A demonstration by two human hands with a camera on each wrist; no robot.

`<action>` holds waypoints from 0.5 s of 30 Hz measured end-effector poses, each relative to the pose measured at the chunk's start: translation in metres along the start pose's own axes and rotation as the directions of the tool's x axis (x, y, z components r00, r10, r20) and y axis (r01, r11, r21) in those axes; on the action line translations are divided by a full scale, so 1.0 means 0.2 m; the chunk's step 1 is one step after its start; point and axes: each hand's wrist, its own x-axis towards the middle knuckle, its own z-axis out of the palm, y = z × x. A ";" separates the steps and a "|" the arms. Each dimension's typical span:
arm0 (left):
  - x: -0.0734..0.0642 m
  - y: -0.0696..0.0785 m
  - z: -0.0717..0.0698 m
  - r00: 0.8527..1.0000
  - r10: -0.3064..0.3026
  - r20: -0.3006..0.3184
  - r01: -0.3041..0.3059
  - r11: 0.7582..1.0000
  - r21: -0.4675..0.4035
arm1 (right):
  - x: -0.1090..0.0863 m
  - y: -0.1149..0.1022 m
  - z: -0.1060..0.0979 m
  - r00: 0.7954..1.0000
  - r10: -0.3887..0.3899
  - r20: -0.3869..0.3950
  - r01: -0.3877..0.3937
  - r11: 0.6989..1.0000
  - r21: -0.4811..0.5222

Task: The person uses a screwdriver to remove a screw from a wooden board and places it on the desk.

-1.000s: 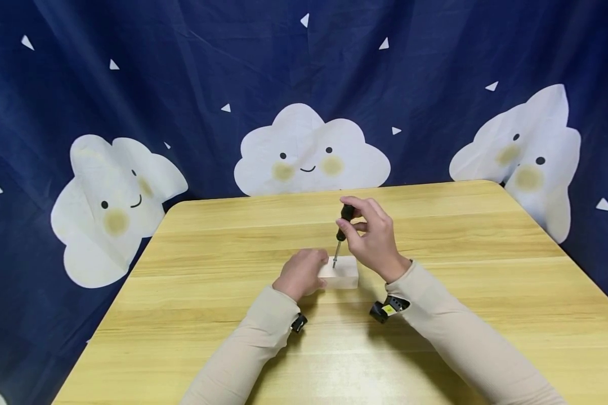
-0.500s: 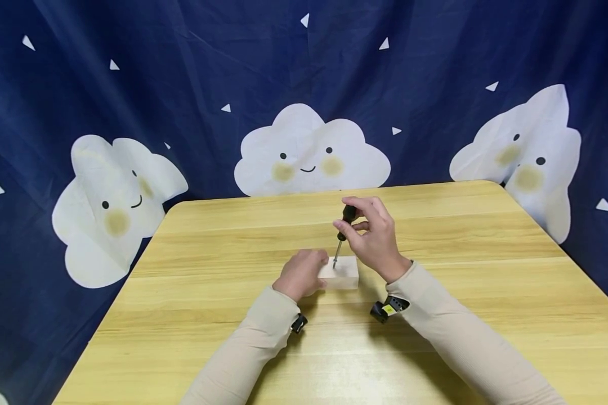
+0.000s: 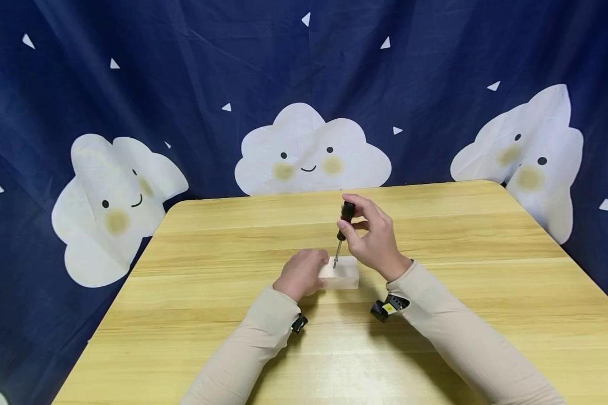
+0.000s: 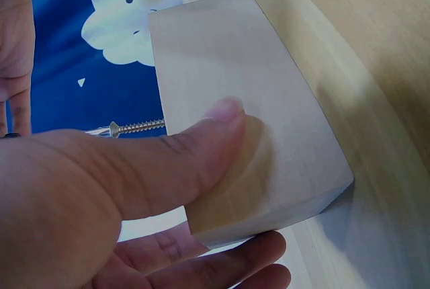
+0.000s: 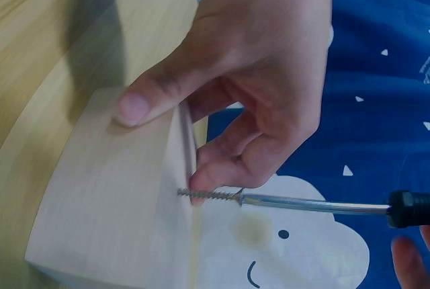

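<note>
A pale wooden block [image 3: 345,275] sits on the table, its left end held by my left hand [image 3: 301,273]. In the left wrist view the thumb [image 4: 208,144] presses the block's near face while other fingers reach round beneath it. A threaded screw [image 5: 211,195] stands in the block's top face, its point sunk in and most of the thread exposed. The tip of a screwdriver [image 3: 342,230] with a black handle meets the screw head [image 4: 114,129]. Above the block, my right hand [image 3: 375,239] pinches that handle between thumb and fingers, the tool tilted slightly right.
The wood-grain table [image 3: 208,315] reaches back to a dark blue curtain [image 3: 208,50] printed with white clouds [image 3: 309,135]. Black wrist cameras sit under both sleeves, the right one [image 3: 385,308] close above the table.
My right thumb and fingers have shifted slightly around the screwdriver handle, the thumb moving left and then back right. The left hand and the block have stayed put.
</note>
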 end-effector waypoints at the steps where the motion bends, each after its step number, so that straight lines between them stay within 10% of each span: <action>1: 0.00 0.00 0.00 1.000 0.000 0.001 0.000 1.000 -0.001 | 0.00 0.00 0.00 1.000 -0.008 -0.010 0.008 1.000 -0.001; 15: 0.00 0.00 0.00 1.000 0.003 -0.004 -0.003 1.000 -0.009 | 0.02 0.00 -0.02 0.997 0.023 -0.070 -0.022 1.000 0.005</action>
